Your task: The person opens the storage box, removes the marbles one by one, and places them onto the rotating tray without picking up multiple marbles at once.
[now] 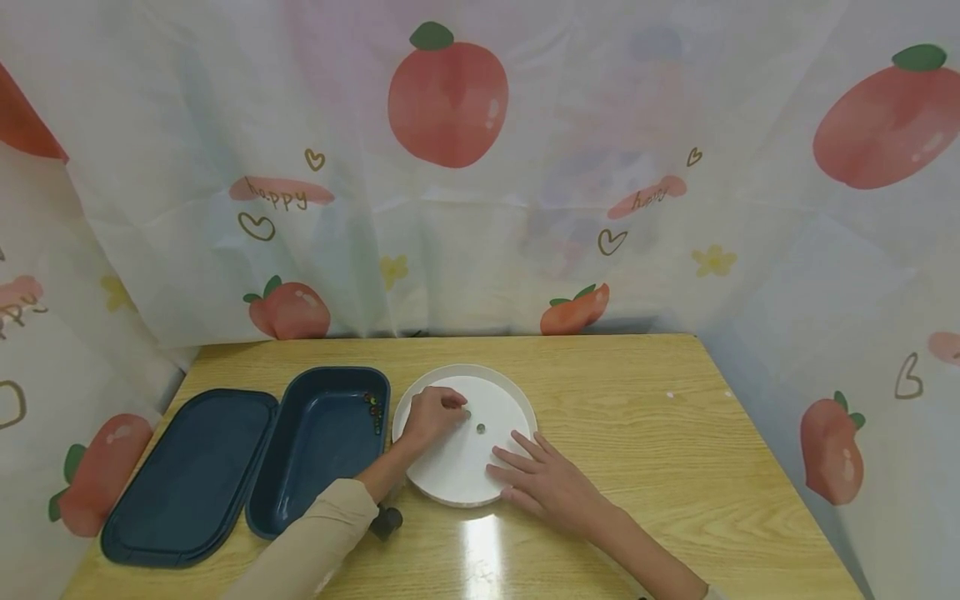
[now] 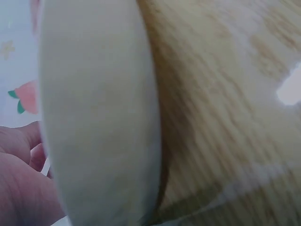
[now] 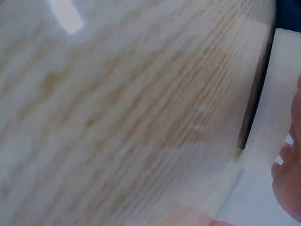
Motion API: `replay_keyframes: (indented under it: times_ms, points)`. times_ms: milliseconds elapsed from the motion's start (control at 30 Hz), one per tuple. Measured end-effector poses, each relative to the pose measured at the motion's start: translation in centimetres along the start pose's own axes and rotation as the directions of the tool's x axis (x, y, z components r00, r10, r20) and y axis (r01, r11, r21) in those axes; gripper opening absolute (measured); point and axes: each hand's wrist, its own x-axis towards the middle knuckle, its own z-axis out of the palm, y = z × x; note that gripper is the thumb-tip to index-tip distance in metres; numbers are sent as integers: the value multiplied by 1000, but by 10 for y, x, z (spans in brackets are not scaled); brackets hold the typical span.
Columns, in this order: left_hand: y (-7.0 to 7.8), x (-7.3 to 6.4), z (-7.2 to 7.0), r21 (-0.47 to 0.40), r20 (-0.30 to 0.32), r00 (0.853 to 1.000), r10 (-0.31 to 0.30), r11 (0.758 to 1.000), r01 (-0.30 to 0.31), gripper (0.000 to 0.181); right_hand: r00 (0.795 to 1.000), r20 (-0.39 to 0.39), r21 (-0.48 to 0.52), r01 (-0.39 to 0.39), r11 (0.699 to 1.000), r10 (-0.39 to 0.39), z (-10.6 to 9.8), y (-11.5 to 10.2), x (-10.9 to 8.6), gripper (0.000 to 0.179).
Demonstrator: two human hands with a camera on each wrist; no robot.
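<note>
A round white plate [image 1: 453, 479] with a raised rim lies on the table, and one small greenish marble [image 1: 481, 428] sits on it near the middle. My left hand [image 1: 433, 417] reaches over the plate's left side, thumb and index finger pinching a second small marble [image 1: 467, 413] just above the plate. In the left wrist view, the plate's side wall [image 2: 99, 113] covers most of my left hand [image 2: 21, 174]. My right hand [image 1: 551, 486] lies at the plate's right rim with fingers spread, fingertips over the white surface. The right wrist view catches only part of this hand [image 3: 289, 176].
Left of the plate stands a dark blue tray [image 1: 315, 467] with several small dark marbles [image 1: 374, 410] in its far right corner. A matching blue lid [image 1: 191, 475] lies beside it. A small black object [image 1: 387, 522] is by the left sleeve. Fruit-patterned curtains [image 1: 480, 233] surround the wooden table [image 1: 637, 417].
</note>
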Motion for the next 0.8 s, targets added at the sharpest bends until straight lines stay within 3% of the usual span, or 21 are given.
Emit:
replay_keyframes:
  times_ms: [267,400,533,800]
  points:
    - [13,1,-23,-49,-32,999,-21,999,19,14,1000,7,12,-13,1000,13,-1,0,0,39]
    - [20,-2,-43,-87,-53,999,5,996,-9,18,1000,1,15,-10,1000,10,-1,-1,0,38]
    - [25,-5,-63,-119,-73,997,-7,993,-1,22,1000,6,21,-15,1000,15,0,0,1,39]
    - [13,-6,-96,-127,-100,992,-74,990,61,26,1000,-4,5,-5,1000,5,1,0,0,38]
